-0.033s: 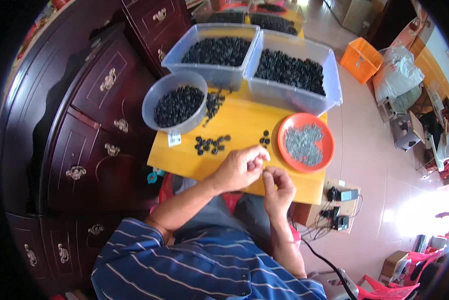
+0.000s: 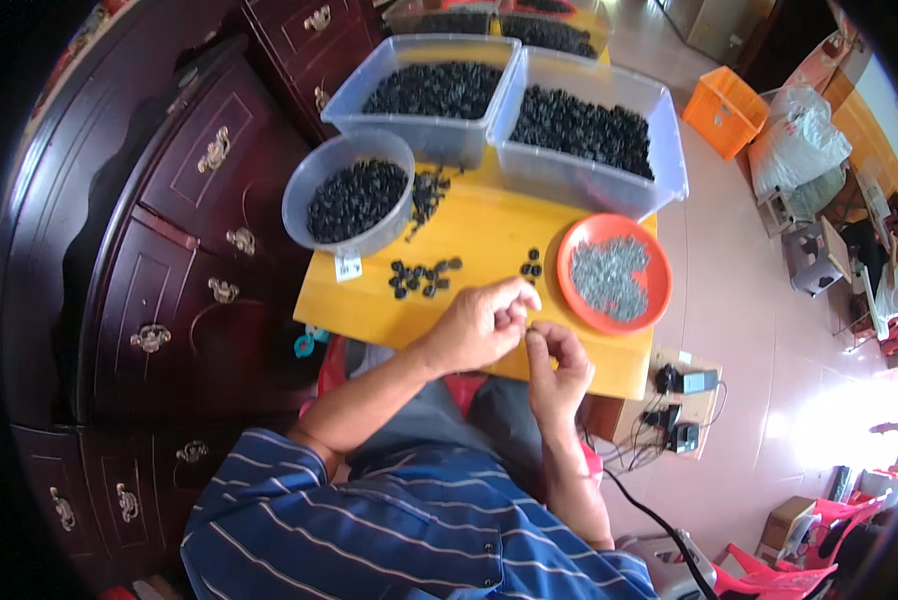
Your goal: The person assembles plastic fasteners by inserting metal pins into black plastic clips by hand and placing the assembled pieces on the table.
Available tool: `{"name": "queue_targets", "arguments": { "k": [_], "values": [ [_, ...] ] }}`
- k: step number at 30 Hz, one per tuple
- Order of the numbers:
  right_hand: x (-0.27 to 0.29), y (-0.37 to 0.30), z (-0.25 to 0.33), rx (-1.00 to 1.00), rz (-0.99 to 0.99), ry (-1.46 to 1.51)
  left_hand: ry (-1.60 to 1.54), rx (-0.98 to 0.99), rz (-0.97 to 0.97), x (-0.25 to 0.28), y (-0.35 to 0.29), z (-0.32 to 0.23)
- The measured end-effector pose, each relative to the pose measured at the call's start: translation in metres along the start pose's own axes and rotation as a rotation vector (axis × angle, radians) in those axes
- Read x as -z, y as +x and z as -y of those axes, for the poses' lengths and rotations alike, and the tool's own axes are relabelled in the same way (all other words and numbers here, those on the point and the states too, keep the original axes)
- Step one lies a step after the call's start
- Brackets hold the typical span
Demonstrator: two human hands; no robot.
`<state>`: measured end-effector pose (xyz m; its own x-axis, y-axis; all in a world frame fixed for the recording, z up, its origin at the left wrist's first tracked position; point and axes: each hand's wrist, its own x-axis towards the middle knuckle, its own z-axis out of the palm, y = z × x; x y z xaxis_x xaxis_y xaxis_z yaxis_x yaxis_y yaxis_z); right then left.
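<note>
Over the near edge of the yellow table (image 2: 484,225), my left hand (image 2: 477,328) is closed, its thumb and fingers curled together. Just to its right, my right hand (image 2: 559,372) pinches with thumb and forefinger, the tips almost meeting the left fingers. Whatever sits between the fingertips is too small to make out. Beyond my left hand lies a loose cluster of small round black parts (image 2: 424,278). A smaller group of black parts (image 2: 532,262) is beyond the fingertips. To the right, an orange-red plate (image 2: 661,268) holds many small silvery metal pieces (image 2: 604,277).
A round clear tub (image 2: 384,222) of black parts stands at the table's left, with spilled parts (image 2: 427,200) beside it. Two clear rectangular bins (image 2: 439,140) (image 2: 579,180) of black parts stand at the back. Dark drawers (image 2: 209,230) flank the left; an orange crate (image 2: 726,112) is on the floor.
The table and its containers sit slightly higher in the picture. Both hands keep nearly the same pose, fingertips close together.
</note>
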<state>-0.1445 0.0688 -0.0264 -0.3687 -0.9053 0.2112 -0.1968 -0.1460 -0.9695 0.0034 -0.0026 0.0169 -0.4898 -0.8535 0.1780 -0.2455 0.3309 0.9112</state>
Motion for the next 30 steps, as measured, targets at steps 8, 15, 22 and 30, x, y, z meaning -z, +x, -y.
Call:
{"name": "queue_targets", "arguments": {
  "k": [8,15,22,30],
  "values": [
    [0.000,0.004,-0.006,-0.197,0.077,0.260,-0.112,0.033,0.079,0.003,0.004,0.010],
    [0.010,0.011,-0.004,-0.255,-0.033,0.607,0.232,0.063,-0.016,0.008,0.023,0.011],
    [0.011,0.014,-0.007,-0.347,-0.056,0.695,0.633,-0.102,-0.104,-0.019,0.037,0.060],
    [0.010,0.014,-0.005,-0.382,-0.049,0.707,0.743,-0.140,-0.046,-0.022,0.044,0.080]
  ]
}}
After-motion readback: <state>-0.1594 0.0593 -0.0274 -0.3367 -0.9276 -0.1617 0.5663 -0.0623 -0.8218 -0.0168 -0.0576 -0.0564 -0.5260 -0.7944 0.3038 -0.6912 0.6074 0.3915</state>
